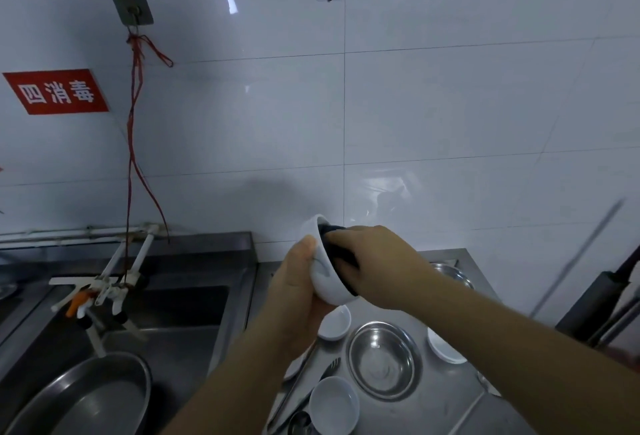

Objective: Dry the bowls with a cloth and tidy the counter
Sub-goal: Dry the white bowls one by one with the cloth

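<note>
**Two hands drying a white bowl above a steel counter**

A person is standing at a stainless steel counter, seen from a head-worn camera looking down at both hands. The left hand is gripping a white bowl from outside, thumb lying along the rim and fingers curled under the base. The bowl is being held on its side in the air above the counter, mouth facing right. The right hand is curling its fingers round a dark cloth and pressing it into the mouth of the bowl. The two hands are close together, meeting at the bowl.

On the counter below, more dishes are waiting: a small white dish just under the held bowl, a steel bowl beside it, a white dish at right, and another white bowl nearest the camera. A fork is lying between these, with other cutlery too blurred to name.

To the left, a sink is holding a large steel basin, with a tap over it. A red sign and red string are hanging on the white tiled wall.
</note>
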Action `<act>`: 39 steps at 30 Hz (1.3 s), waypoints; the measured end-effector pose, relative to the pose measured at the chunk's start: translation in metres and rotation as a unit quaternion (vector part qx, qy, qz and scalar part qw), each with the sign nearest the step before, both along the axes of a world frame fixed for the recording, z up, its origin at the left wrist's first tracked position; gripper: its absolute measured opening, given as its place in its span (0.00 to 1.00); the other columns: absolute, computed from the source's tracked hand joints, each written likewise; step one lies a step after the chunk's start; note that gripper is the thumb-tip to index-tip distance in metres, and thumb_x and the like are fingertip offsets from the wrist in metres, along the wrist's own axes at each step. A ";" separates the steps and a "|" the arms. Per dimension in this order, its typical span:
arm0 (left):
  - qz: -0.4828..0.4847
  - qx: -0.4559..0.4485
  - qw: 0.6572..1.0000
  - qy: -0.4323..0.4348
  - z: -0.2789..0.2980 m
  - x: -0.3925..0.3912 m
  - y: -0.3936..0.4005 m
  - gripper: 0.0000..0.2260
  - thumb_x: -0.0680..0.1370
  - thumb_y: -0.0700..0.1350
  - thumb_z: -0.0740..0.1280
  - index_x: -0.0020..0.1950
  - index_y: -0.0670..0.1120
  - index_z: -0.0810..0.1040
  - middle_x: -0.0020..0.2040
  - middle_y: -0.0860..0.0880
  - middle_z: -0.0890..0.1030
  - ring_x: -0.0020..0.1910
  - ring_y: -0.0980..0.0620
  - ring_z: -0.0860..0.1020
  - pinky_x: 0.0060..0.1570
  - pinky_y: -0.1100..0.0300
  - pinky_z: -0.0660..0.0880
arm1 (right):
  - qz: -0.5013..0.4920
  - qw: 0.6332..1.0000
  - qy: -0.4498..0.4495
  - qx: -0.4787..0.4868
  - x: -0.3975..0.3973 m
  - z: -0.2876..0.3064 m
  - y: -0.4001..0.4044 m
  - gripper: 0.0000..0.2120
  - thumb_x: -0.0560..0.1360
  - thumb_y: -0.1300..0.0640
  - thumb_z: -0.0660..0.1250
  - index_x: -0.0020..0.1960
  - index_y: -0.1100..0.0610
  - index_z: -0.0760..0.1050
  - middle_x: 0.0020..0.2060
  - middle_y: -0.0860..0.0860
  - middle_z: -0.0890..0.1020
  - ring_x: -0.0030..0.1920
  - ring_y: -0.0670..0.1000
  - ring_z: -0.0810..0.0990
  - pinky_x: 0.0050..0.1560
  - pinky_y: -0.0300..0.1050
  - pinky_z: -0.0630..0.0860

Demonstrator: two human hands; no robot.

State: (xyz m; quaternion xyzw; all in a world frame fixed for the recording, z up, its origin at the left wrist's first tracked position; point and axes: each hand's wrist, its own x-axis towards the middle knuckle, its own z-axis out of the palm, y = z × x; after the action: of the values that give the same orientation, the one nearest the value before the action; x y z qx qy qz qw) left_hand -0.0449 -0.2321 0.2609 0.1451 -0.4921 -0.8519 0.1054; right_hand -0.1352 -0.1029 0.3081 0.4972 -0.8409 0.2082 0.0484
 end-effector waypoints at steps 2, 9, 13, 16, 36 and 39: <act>-0.001 -0.017 1.000 -0.011 0.005 0.000 0.003 0.34 0.78 0.63 0.65 0.75 0.41 0.74 0.65 0.36 0.83 0.65 0.39 0.83 0.62 0.43 0.81 | -0.022 0.998 -0.044 0.036 0.002 0.005 -0.001 0.11 0.81 0.51 0.63 0.48 0.56 0.80 0.36 0.53 0.83 0.36 0.55 0.81 0.41 0.54 0.79; -0.071 0.015 0.997 0.013 -0.004 0.002 0.001 0.33 0.79 0.60 0.57 0.71 0.34 0.74 0.66 0.32 0.80 0.67 0.34 0.79 0.67 0.41 0.76 | -0.042 0.801 -0.589 -0.098 0.007 0.021 0.017 0.07 0.69 0.54 0.68 0.36 0.55 0.81 0.32 0.55 0.81 0.31 0.54 0.81 0.32 0.45 0.78; -0.053 0.070 0.996 0.031 0.005 -0.002 0.009 0.29 0.77 0.62 0.61 0.65 0.40 0.81 0.61 0.36 0.83 0.63 0.38 0.82 0.69 0.39 0.74 | -0.036 0.750 -0.589 -0.297 0.014 -0.001 0.007 0.07 0.73 0.55 0.73 0.48 0.54 0.87 0.43 0.57 0.86 0.44 0.56 0.86 0.45 0.50 0.83; -0.008 0.069 0.998 0.005 0.010 -0.004 0.021 0.30 0.78 0.63 0.67 0.70 0.41 0.78 0.65 0.35 0.83 0.67 0.36 0.80 0.73 0.34 0.70 | -0.080 0.909 -0.320 -0.254 0.011 -0.009 0.004 0.01 0.78 0.53 0.72 0.48 0.48 0.81 0.37 0.48 0.83 0.36 0.47 0.81 0.35 0.43 0.78; -0.048 -0.105 0.993 0.034 -0.014 0.003 0.036 0.42 0.70 0.63 0.75 0.78 0.42 0.70 0.68 0.32 0.78 0.67 0.29 0.78 0.69 0.27 0.72 | -0.142 0.519 -0.773 -0.336 0.022 -0.026 0.032 0.21 0.69 0.49 0.72 0.52 0.65 0.88 0.49 0.61 0.87 0.43 0.60 0.88 0.42 0.50 0.86; -0.066 -0.216 0.974 0.036 -0.025 0.003 0.028 0.33 0.71 0.61 0.73 0.74 0.55 0.74 0.64 0.47 0.83 0.63 0.44 0.83 0.61 0.42 0.82 | -0.175 0.504 -0.765 -0.361 0.023 -0.032 0.030 0.22 0.77 0.49 0.67 0.59 0.65 0.85 0.56 0.64 0.87 0.49 0.62 0.88 0.51 0.56 0.86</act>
State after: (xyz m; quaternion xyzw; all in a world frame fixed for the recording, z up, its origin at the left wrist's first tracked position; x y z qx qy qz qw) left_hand -0.0417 -0.2042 0.2356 0.0552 -0.6686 -0.7354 0.0950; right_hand -0.1121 -0.0727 0.2756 -0.0734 -0.4731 0.7803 -0.4024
